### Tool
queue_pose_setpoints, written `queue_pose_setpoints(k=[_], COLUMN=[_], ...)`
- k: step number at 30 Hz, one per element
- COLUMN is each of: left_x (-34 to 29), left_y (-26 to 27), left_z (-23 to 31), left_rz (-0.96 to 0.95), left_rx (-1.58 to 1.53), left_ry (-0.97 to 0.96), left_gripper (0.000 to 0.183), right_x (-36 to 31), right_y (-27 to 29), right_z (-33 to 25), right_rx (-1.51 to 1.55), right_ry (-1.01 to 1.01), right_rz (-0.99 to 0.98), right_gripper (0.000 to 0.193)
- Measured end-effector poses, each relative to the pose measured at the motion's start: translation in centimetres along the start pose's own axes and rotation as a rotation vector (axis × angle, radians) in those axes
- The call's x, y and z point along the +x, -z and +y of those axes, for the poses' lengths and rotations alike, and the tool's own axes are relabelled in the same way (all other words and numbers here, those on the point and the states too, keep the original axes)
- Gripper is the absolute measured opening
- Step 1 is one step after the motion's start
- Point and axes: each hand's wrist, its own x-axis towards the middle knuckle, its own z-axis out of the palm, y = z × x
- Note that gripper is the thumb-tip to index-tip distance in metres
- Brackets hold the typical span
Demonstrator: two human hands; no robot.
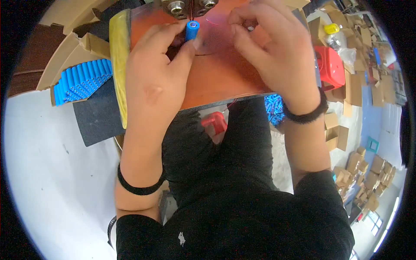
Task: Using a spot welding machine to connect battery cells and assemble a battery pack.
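Note:
A blue cylindrical battery cell (192,32) stands upright on the orange-brown worktop at the far edge of the view. My left hand (158,65) pinches it between thumb and fingers, with its bare metal end facing up. Right above that end are the tips of a machine head (191,8) with two round metal bolts; its upper part is cut off by the frame. To the right, my right hand (275,50) is raised over the worktop with thumb and forefinger brought together. What they hold, if anything, is too small to make out.
A carton of blue cells in rows (82,80) lies at the left, beside a yellow-wrapped edge (119,65). More blue cells (274,108) lie in a heap below the worktop at the right. A red stool (331,67) and cardboard boxes (336,134) stand farther right.

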Motion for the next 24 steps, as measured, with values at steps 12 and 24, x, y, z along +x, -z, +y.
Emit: queue_pose_setpoints(k=[12, 24], left_x=[-0.1, 0.2], left_y=[0.2, 0.0], left_z=[0.3, 0.3], left_rz=[0.007, 0.046], left_rx=[0.097, 0.176], left_ry=[-0.028, 0.077], left_gripper=[0.032, 0.033], right_x=[1.6, 2.9], right_y=[0.3, 1.1], right_z=[-1.8, -3.3], right_rx=[0.152, -0.099], right_ry=[0.026, -0.133], right_rz=[-0.034, -0.197], right_gripper=[0.013, 0.015])
